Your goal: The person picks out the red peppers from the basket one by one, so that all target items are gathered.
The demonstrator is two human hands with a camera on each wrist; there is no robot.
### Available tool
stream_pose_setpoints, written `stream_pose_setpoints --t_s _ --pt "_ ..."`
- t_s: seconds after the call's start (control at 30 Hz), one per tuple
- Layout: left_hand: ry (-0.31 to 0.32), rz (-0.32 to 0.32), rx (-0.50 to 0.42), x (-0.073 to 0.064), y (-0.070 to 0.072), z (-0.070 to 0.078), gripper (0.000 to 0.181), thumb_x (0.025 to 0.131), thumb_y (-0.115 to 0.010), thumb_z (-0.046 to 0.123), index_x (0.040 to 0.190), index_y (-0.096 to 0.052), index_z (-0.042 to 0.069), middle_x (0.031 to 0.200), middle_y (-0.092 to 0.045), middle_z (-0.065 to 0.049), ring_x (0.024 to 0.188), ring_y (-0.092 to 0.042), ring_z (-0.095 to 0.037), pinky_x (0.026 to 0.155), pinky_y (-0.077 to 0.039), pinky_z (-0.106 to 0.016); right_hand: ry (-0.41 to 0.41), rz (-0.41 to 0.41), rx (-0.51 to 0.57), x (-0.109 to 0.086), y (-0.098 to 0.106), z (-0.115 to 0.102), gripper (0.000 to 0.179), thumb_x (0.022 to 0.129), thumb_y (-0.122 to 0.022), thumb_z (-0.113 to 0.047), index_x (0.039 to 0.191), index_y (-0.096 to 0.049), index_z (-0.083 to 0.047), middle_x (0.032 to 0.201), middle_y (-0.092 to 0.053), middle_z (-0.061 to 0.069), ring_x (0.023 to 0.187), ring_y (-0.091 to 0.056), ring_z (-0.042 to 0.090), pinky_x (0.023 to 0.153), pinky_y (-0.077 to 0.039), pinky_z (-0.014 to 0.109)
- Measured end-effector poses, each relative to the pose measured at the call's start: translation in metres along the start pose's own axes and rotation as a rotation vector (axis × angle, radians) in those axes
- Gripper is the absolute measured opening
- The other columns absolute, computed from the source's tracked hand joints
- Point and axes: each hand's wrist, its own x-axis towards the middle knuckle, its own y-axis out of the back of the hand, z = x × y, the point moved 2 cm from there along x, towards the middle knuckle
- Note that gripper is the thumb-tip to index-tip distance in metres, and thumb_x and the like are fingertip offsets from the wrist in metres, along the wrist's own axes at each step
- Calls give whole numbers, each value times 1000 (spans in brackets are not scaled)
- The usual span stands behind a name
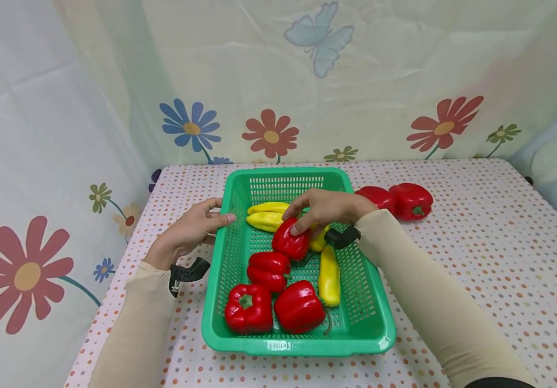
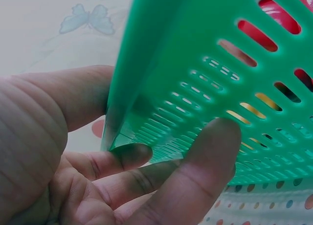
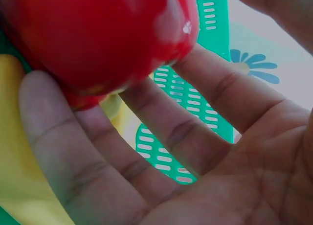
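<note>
A green plastic basket [image 1: 302, 347] with slotted walls stands on the table. My left hand [image 1: 188, 231] holds its left rim, the thumb over the edge; in the left wrist view the other fingers lie against the outer wall [image 2: 166, 58]. Inside the basket my right hand [image 1: 329, 207] grips a red bell pepper [image 1: 289, 243], its fingers curled round the sides. Nearer me lie more red bell peppers [image 1: 268, 271], one [image 1: 248, 310] with its stem up. Long yellow peppers [image 1: 265, 221] lie beyond the held one, and another [image 1: 329, 277] sits along the right side.
Two red bell peppers [image 1: 410, 200] lie on the dotted tablecloth [image 1: 492, 253] right of the basket, one partly behind my right wrist. A curtain [image 1: 239, 70] with printed flowers hangs behind the table, and another [image 1: 26, 161] on the left.
</note>
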Motion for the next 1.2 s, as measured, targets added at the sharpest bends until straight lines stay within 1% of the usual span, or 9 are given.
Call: stream_pose_setpoints --t_s 0.13,0.37,0.47,0.7,0.87,0.93,1.1,1.2 --pt "-5 -11 -3 1 0 2 48 107 -60 14 146 -39 -2 120 -70 -29 88 -78 -28 78 -65 -52 -10 11 -7 0 1 1 50 90 -80 -13 136 -64 0 130 -64 18 112 -66 34 86 -65 44" --pt "-8 -23 -11 1 0 2 47 107 -60 14 145 -40 -3 122 -69 -31 88 -79 -29 78 -65 -52 -24 22 -8 -1 3 1 50 89 -81 -12 135 -65 0 129 -63 19 112 -66 34 84 -65 44" --pt "-6 -23 -11 1 0 1 47 107 -60 15 145 -39 -3 122 -69 -31 89 -78 -29 79 -65 -52 -24 16 -4 -1 3 2 49 88 -81 -11 133 -65 0 128 -63 19 110 -67 34 84 -65 44" --pt "-4 -18 -12 0 1 -2 48 106 -61 17 145 -40 -2 120 -71 -28 90 -78 -31 79 -65 -52 -28 -19 14 1 2 3 46 89 -79 -11 131 -63 0 121 -70 18 107 -68 33 85 -65 44" --pt "-6 -17 -6 1 1 -2 49 106 -62 17 146 -40 -1 121 -70 -29 91 -78 -31 78 -65 -52 -29 -17 11 1 2 3 44 89 -80 -11 129 -64 -2 118 -67 18 107 -67 33 85 -65 44" --pt "-4 -16 -5 0 1 -1 49 106 -61 17 146 -40 -1 122 -70 -30 91 -78 -31 78 -65 -52 -30 -20 12 0 2 3 44 89 -80 -11 129 -64 -3 118 -66 18 108 -67 33 85 -65 44" --pt "3 -15 0 0 1 -1 49 107 -61 18 147 -39 -1 125 -68 -31 91 -78 -31 79 -65 -51 -27 -40 18 -2 1 2 46 90 -79 -12 131 -63 -2 122 -70 17 111 -67 33 87 -65 44" --pt "4 -17 4 0 1 0 49 107 -61 17 146 -39 -2 126 -67 -32 91 -78 -31 79 -65 -51 -22 -37 17 -3 1 2 46 90 -79 -12 131 -62 -2 121 -71 17 110 -67 33 87 -65 44"
